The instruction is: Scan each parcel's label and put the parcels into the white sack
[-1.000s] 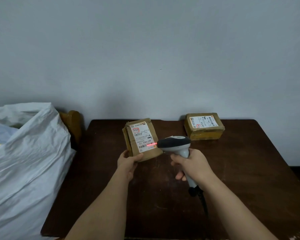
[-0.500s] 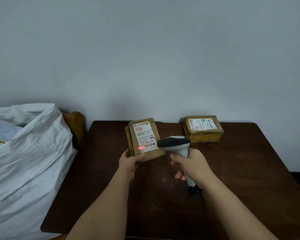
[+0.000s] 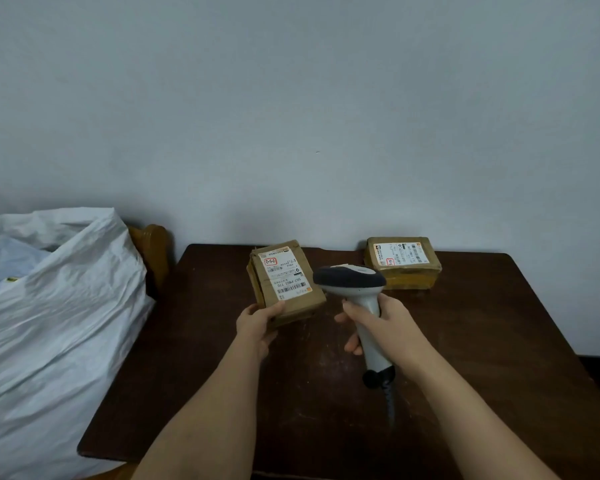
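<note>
A brown cardboard parcel [image 3: 286,282] is being held up over the dark wooden surface [image 3: 482,341], tilted so that its white label [image 3: 284,275] is facing upward and toward the camera. The left hand [image 3: 258,322] is gripping it at its near lower corner, thumb lying across the top face and fingers curled underneath. Just to the right of it, the right hand [image 3: 383,320] is wrapping its fingers round the pale handle of a barcode scanner [image 3: 355,289], whose dark head is sitting right beside the parcel's right edge and pointing toward the label. A coiled dark cable [image 3: 388,400] is hanging from the base of the handle, trailing down over the surface between the forearms. A second parcel [image 3: 404,263], also brown and carrying its own white label, is lying flat at the far edge of the surface against the grey wall [image 3: 291,116], well apart from the held one. The white sack [image 3: 49,323] is standing off the left side of the surface with its mouth gaping open at the top; something pale is showing inside it. Part of a wooden chair back [image 3: 153,251] is showing between the sack and the surface
</note>
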